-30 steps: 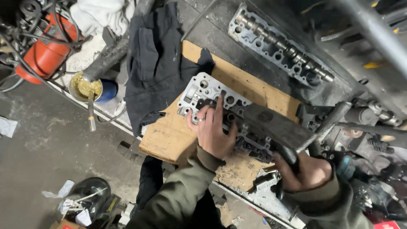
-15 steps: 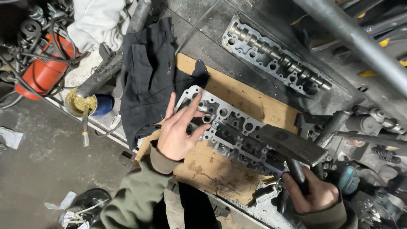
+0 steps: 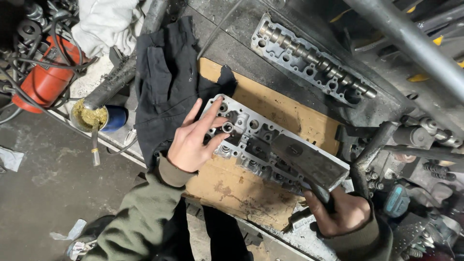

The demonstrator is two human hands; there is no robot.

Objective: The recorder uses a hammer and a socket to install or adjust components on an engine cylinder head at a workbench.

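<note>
A grey aluminium cylinder head (image 3: 251, 137) lies on a sheet of brown cardboard (image 3: 270, 104) on the bench. My left hand (image 3: 191, 142) rests at its left end, fingers spread, the fingertips touching the metal around a round bore. My right hand (image 3: 340, 215) is closed around the handle of a heavy tool. The tool's flat dark metal block (image 3: 309, 162) lies across the right part of the cylinder head.
A black cloth (image 3: 164, 87) lies left of the cardboard. A camshaft carrier (image 3: 309, 60) sits behind it. At the left are a red cylinder (image 3: 46, 79) with cables, a blue tin of grease (image 3: 96, 118) and a white rag (image 3: 104, 24). A steel pipe (image 3: 411, 38) crosses the upper right.
My left hand slid from the middle of the cylinder head to its left end and opened its fingers. My right hand kept its grip on the tool handle.
</note>
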